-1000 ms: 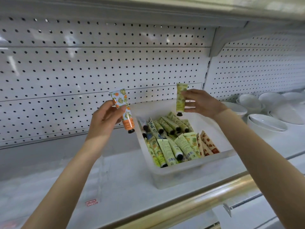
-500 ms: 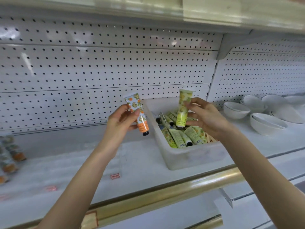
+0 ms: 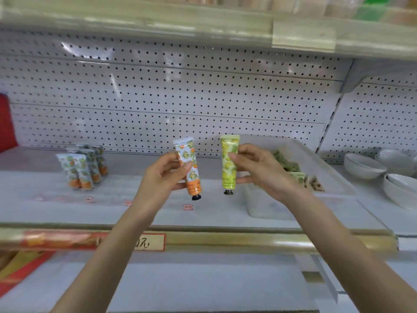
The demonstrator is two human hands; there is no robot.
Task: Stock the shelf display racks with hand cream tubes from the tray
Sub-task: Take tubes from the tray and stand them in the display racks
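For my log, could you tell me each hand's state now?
Left hand: grips the orange tube, cap down.
Right hand: grips the yellow-green tube, cap down.

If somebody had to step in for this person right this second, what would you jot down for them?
Left hand: grips an orange-patterned tube, cap down.
Right hand: grips a yellow-green tube, cap down.
Both tubes are held up in front of the shelf, just left of the tray.
Done: a cluster of orange tubes stands at the shelf's left end.
Left: place these two tubes, then the loose tubes lying in the tray.
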